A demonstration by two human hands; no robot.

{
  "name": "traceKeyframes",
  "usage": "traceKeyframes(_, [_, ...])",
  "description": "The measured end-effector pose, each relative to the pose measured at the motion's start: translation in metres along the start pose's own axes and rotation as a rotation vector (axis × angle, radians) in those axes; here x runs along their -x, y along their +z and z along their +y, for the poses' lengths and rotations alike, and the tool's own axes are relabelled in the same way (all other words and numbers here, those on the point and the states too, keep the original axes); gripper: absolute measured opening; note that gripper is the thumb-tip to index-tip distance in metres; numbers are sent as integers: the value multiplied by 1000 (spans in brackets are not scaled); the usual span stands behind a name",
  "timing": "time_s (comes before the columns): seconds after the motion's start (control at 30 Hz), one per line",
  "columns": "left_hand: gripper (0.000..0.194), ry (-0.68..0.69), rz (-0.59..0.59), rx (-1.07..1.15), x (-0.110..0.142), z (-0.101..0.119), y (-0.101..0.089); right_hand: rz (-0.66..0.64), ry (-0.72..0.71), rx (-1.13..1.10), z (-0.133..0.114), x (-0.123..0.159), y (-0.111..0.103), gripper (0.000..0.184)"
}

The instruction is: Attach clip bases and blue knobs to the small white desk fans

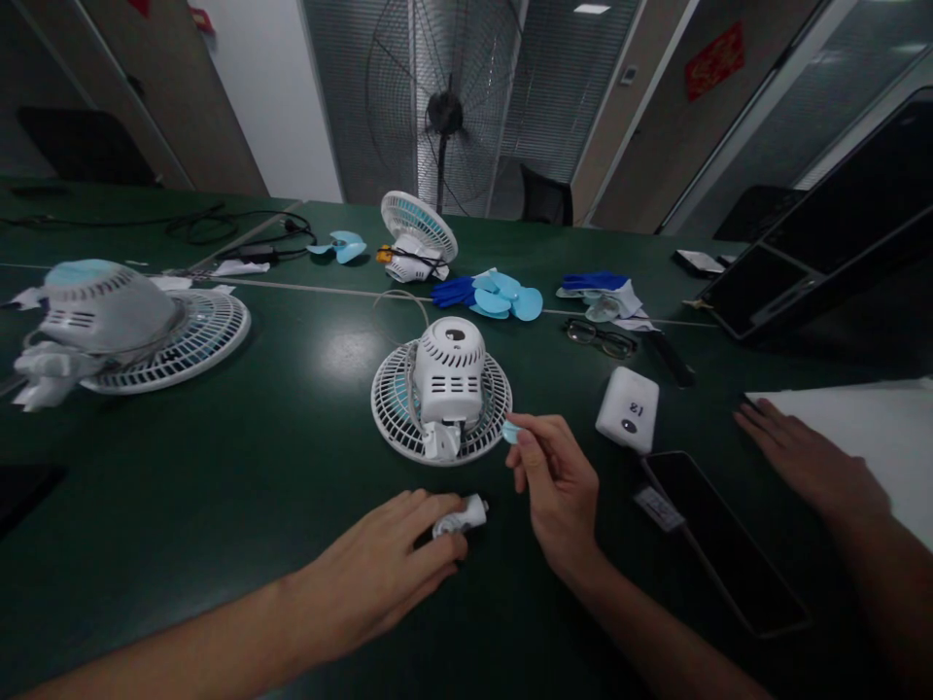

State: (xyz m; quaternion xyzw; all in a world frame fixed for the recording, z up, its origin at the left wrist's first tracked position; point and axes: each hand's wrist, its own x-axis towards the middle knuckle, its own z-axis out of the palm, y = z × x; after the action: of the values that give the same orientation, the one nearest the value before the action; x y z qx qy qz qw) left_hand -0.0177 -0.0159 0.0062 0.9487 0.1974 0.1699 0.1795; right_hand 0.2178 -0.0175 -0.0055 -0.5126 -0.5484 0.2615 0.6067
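Note:
My left hand rests low over the table, its thumb and fingers closed around a small white cylindrical part with a short stub at one end. Just to the right, my right hand pinches a small light-blue piece between thumb and fingertips; most of that piece is covered. Beyond both hands a white fan head lies face down on its round grille, motor housing up. A thin cable runs along the housing's left side. The blue piece appears close to the grille's right edge.
Another person's hand lies on white paper at right. Nearby are a phone, a white power bank and glasses. Farther back are blue fan blades, gloves and another fan. A larger fan lies left.

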Motion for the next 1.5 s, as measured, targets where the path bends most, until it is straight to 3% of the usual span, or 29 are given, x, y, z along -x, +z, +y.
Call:
traceKeyframes(0.1, [22,-9,46,82,1,-2,0,6,-63,46,1,1,-1,17])
traceKeyframes(0.2, [30,-91,137,345,6,-1,-1,3,-152,80,2,0,-2,15])
traceKeyframes(0.27, [24,-199,280,595,10,1,-1,-78,-174,78,2,-3,-2,15])
traceKeyframes(0.4, [24,-412,689,960,13,2,0,-293,-147,67,1,-6,1,15])
traceKeyframes(0.47, [9,-544,816,986,10,-1,-2,-317,-164,80,-1,-6,2,15])
traceKeyframes(0.53, [33,-643,900,962,6,-7,-5,-342,-201,108,-2,-5,3,15])
traceKeyframes(0.6, [44,-694,962,951,3,-15,-7,-382,-242,130,-4,-3,4,17])
traceKeyframes(0.73, [33,-727,1047,936,2,-26,-9,-462,-310,141,-8,-1,5,20])
traceKeyframes(0.83, [33,-622,1164,971,2,-24,-10,-506,-348,175,-9,-1,6,19])
traceKeyframes(0.93, [38,-548,1157,1012,3,-17,-11,-517,-360,208,-9,-1,6,19])
traceKeyframes(1.07, [35,-718,885,913,7,-8,-8,-503,-359,225,-9,-1,7,19])
traceKeyframes(1.13, [32,-758,805,905,8,-5,-7,-498,-359,229,-10,0,7,18])
traceKeyframes(1.3, [41,-692,984,960,2,-9,-8,-510,-341,254,-11,-1,6,18])
traceKeyframes(1.4, [31,-733,994,952,-1,-19,-9,-512,-334,256,-11,-1,6,19])
traceKeyframes(1.5, [39,-769,1022,972,0,-24,-8,-515,-331,259,-10,-1,6,19])
